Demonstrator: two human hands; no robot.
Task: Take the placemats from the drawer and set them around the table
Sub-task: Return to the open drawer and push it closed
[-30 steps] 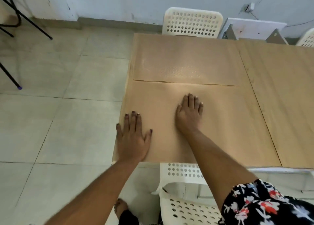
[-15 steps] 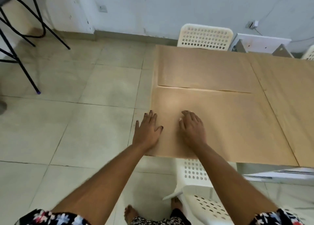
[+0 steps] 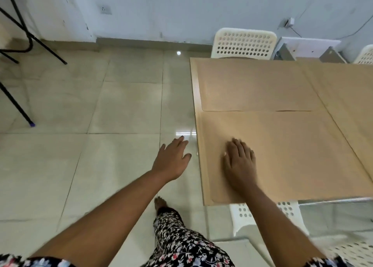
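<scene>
Tan woven-look placemats cover the wooden table point(image 3: 194, 97): a near placemat point(image 3: 292, 155) along the front edge, a far placemat point(image 3: 256, 85) just behind it with edges touching or slightly overlapped, and a third placemat point(image 3: 347, 97) to the right, partly cut off by the frame. No drawer in view. The right hand point(image 3: 239, 162) lies palm down on the near placemat, fingers loosely curved, gripping nothing. The left hand point(image 3: 172, 160) is open with fingers spread, empty, off the table and over the tiled floor point(image 3: 101, 145).

Risks, judged from this:
- Near placemat sits right at the table's front and left edges; only one hand presses it, so a sideways drag of the right hand could slide it over the edge or skew it.
- Mat looks thin and smooth on a smooth top, so it probably slips easily; a lift with fingers dragging could crumple the corner.
- Seam with the far placemat shows a slight lifted line; pushing forward may ride one mat over the other.
- White perforated chair point(image 3: 262, 214) is tucked just under the front edge, near the person's leg; a step could bump it and jolt the table.
</scene>
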